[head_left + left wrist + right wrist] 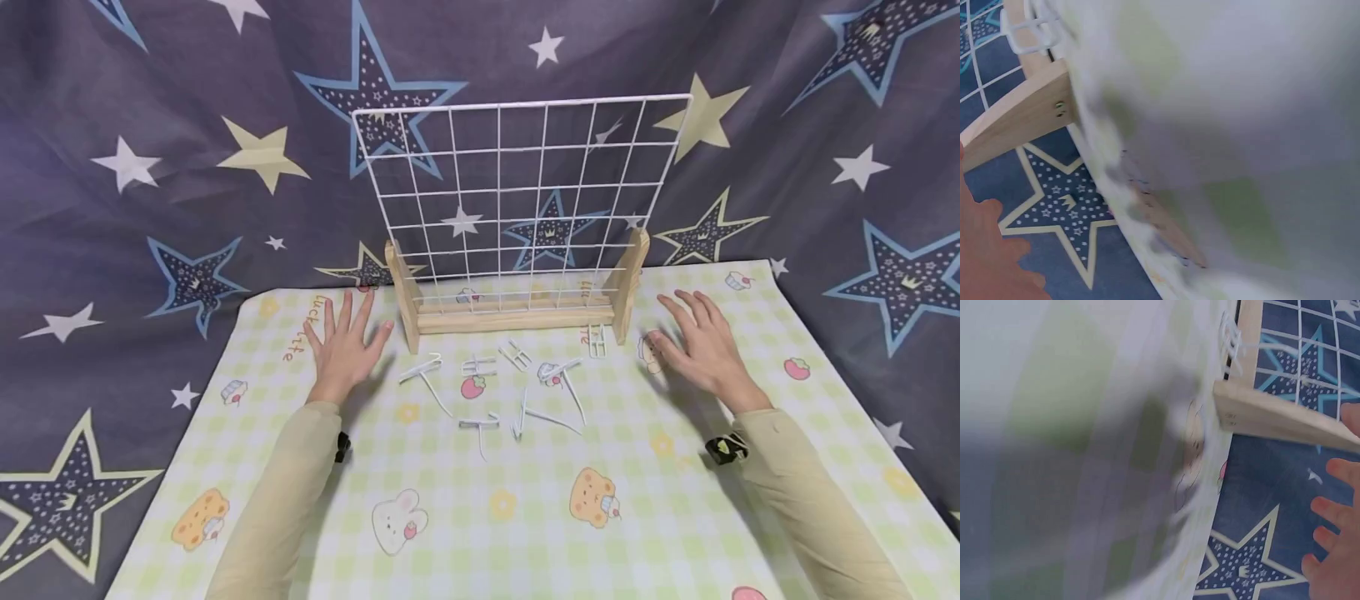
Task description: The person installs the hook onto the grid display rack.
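My left hand (343, 357) is spread with straight, parted fingers, left of the wooden stand (517, 321), holding nothing. On the other side my right hand (708, 354) hovers with loose, slightly bent fingers and an empty palm. Between them a white wire grid panel (498, 191) stands upright in the stand. In front lie several white T-shaped hooks with long prongs, among them one hook (480, 424) nearest me. Small white wire brackets (516, 357) are scattered closer to the stand; one bracket (597, 342) is by its right foot. Fingertips (1325, 505) show at the right wrist view's edge.
The table wears a green-and-white checked cloth (502, 550) with cartoon prints. Behind it hangs a dark curtain (300, 225) with stars, close to the back of the stand. The stand's two wooden side posts (632, 275) rise at either end of its bar.
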### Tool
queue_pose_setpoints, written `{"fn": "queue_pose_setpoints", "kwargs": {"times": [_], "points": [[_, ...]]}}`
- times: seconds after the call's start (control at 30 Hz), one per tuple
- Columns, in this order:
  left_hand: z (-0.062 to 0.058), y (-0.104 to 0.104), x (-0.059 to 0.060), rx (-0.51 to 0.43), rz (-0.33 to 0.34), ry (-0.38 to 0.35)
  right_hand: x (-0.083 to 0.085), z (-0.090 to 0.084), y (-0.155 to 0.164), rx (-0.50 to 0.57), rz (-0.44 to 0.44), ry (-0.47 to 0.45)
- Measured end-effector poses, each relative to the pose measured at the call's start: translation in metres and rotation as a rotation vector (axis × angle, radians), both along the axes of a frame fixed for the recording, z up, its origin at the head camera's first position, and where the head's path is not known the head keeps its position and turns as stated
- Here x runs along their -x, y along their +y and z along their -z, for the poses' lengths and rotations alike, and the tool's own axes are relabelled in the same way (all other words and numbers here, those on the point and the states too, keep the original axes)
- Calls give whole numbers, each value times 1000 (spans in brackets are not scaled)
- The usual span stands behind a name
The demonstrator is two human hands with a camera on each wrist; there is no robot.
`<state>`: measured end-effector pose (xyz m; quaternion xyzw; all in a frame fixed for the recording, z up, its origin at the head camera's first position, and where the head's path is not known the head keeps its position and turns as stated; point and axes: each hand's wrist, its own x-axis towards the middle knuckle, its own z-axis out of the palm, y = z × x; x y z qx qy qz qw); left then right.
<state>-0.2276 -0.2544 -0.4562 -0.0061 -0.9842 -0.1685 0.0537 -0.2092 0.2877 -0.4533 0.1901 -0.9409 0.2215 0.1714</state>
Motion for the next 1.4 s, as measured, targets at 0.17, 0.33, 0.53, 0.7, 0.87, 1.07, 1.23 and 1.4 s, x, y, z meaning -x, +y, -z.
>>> {"fn": "queue_pose_setpoints", "kwargs": {"times": [0.17,0.33,0.53,0.7,0.87,1.07,1.23,1.4], "points": [[-13,6,7,-25,12,46,1,-2,-12,38,-79,83],[-23,11,13,-71,31,94,2,-3,-25,59,-142,121],[-38,18,20,-116,45,142,5,-1,-36,56,-188,149],[-49,23,28,-139,68,175,7,4,-40,59,-190,133],[-59,25,33,-171,87,181,9,6,-47,69,-213,107],[-66,29,41,-237,126,179,12,12,-57,85,-220,74],[-65,32,50,-311,172,189,12,16,-63,102,-189,46],[-63,33,53,-398,203,218,12,19,-67,154,-137,-37]]}}
